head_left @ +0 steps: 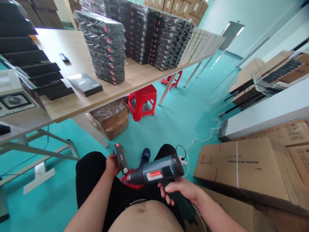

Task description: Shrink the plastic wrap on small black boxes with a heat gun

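Observation:
In my right hand (180, 190) is a dark heat gun (156, 174) with a red and white label, gripped by its handle. Its nozzle points left toward a slim dark box (120, 158) that my left hand (112, 165) holds on edge above my lap. The box has a red corner mark and a small white label at its lower end. A short gap separates nozzle and box. On the table ahead lies another flat black box (85, 84), beside a tall stack of film-wrapped black boxes (106, 48).
A wooden table (135, 69) carries more wrapped stacks and a computer mouse (64, 58). Beneath are a red stool (143, 100) and an open carton (116, 119) with clear film. Large cartons (236, 161) stand at right, near a white power cord (193, 141). A machine (16, 100) stands at left.

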Demonstrator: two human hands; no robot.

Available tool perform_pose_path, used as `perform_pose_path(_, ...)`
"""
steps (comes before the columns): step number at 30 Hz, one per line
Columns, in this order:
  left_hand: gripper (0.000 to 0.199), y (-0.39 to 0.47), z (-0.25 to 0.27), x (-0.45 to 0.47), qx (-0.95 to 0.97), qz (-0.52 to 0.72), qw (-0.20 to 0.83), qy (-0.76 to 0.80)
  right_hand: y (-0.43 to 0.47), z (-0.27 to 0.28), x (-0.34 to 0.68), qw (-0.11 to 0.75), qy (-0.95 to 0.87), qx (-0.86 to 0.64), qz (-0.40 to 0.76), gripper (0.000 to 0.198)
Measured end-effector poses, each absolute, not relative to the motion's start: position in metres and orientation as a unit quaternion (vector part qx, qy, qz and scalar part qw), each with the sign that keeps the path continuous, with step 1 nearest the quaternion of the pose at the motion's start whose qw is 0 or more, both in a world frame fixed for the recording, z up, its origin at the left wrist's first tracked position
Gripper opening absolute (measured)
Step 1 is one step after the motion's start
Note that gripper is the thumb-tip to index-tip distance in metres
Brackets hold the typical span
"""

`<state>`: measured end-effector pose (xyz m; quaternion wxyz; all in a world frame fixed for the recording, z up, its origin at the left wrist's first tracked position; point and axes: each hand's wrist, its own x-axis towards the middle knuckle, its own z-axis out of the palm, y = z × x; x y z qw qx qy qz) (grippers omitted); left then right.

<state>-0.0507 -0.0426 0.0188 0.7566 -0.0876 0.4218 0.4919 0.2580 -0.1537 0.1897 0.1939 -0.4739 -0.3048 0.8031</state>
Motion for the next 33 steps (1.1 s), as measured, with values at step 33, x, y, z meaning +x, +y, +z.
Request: perform_pose_path(33,0.039,-0.054,0.043,-0.055,-0.066,0.425,0.817,0.385,-0.072,0.197,0.241,0.206,-0.406,-0.53,0.715,0.026)
